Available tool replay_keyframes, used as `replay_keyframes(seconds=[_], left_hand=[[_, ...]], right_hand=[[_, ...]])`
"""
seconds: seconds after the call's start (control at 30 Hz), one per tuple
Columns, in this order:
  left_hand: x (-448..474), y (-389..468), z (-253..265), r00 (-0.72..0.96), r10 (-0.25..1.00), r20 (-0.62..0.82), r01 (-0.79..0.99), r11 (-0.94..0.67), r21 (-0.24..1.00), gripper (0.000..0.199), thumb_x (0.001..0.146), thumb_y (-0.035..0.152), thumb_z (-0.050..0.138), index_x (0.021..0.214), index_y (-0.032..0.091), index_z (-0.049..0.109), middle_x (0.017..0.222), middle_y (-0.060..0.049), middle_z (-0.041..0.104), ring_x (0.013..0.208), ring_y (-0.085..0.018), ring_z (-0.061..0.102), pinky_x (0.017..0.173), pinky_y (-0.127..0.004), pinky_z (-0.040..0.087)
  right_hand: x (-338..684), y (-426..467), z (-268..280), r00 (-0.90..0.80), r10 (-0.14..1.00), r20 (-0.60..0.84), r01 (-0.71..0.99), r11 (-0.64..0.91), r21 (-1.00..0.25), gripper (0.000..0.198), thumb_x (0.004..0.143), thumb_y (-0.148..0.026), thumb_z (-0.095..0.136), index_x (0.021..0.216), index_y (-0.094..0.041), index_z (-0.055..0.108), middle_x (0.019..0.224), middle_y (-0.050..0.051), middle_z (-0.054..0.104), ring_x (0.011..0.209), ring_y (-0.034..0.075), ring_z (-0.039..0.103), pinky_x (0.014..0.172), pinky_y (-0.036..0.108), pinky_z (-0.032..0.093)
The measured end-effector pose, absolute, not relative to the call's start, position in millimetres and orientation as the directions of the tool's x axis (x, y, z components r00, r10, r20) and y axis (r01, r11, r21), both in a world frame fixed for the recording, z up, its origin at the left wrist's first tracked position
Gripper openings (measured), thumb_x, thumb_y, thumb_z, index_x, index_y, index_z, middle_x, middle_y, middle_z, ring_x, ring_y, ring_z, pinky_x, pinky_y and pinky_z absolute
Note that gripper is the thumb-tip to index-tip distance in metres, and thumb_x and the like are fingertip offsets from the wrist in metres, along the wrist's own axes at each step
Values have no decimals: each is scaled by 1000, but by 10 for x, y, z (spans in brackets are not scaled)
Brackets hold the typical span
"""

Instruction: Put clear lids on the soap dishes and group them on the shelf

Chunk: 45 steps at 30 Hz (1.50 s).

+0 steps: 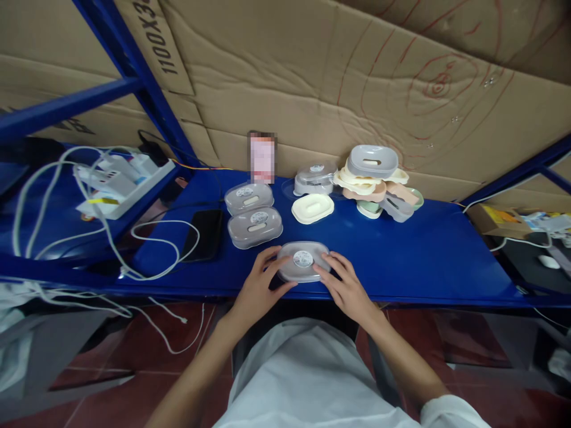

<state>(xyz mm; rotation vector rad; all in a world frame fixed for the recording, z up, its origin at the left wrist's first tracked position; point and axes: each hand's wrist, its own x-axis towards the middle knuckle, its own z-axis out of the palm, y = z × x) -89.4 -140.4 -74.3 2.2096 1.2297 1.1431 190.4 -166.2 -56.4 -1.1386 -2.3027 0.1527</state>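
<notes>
A grey soap box [298, 271] with a clear lid and a round white label lies on the blue table in front of me. My left hand [264, 279] grips its left end, the thumb at the near edge and the fingers over the far side. From the right, my right hand [345, 279] holds the other end with fingers resting on the lid. Left of and beyond it lie two similar lidded boxes, a nearer soap box [245, 236] and a farther soap box [236, 205]. A cream oval soap tray [312, 208] sits just past the held box.
A pile of cream, peach, green and grey soap dish parts [373, 161] stands back right, beside another lidded grey box [308, 183]. A blurred upright phone-like thing [262, 159] leans at the back. White cables [165, 223] and a black flat object [207, 235] lie left.
</notes>
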Motion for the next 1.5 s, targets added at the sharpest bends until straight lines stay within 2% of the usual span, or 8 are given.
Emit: replay_keyframes(seconds=[0.3,0.6,0.73,0.87,1.17,1.27,1.37,1.5], left_hand=[[-858,-1422,-718,295,830,474,540,-554,634,48,96,34,78,141,32,62,152,-11,50,141,-31,57,116,-51,56],[-833,-1426,-695,325,828,457,538,-560,631,51,98,32,74,147,33,57,157,-12,46,145,-32,54,116,-50,55],[-811,-1422,-693,346,814,466,553,-579,599,53,100,32,72,151,34,54,160,-13,43,148,-33,52,118,-53,54],[-849,-1435,-664,339,813,474,545,-580,605,49,100,31,72,147,33,59,158,-13,46,147,-33,53,118,-53,54],[-1040,-1502,-695,206,877,433,504,-475,722,44,96,40,78,138,33,68,156,-10,53,143,-31,58,121,-56,50],[-1053,-1511,-685,208,896,393,496,-443,747,46,96,43,77,140,32,67,156,-10,56,143,-30,59,121,-55,50],[-1052,-1511,-660,212,903,373,492,-429,757,47,96,45,76,140,32,67,156,-10,57,144,-31,59,121,-54,49],[-1052,-1494,-644,229,901,367,485,-433,760,45,95,45,77,137,31,69,153,-10,59,141,-30,61,120,-55,50]], right_hand=[[1889,-1649,-521,-466,803,370,692,592,-412,60,110,-18,48,166,-39,40,170,6,43,159,27,36,126,55,44],[1915,-1672,-581,-446,800,402,682,595,-426,67,110,-13,46,170,-38,30,176,4,34,163,26,32,131,52,39],[1909,-1694,-601,-399,827,395,689,555,-466,65,110,-19,50,170,-38,30,175,4,35,159,26,40,130,48,41],[1889,-1682,-603,-430,807,405,702,581,-413,66,110,-20,51,170,-39,30,174,4,37,157,27,43,128,49,44],[1761,-1665,-635,-498,761,415,706,634,-316,73,108,-9,46,171,-38,24,174,6,36,161,27,36,127,49,45],[1753,-1671,-616,-478,774,416,694,623,-361,71,109,-14,50,171,-40,27,175,6,36,160,27,38,127,50,45],[1754,-1639,-562,-441,802,403,660,594,-461,71,108,-28,59,170,-41,27,177,7,30,161,28,36,127,51,44],[1750,-1553,-503,-453,841,296,627,536,-566,70,107,-39,61,170,-40,30,181,6,19,164,28,29,129,49,40]])
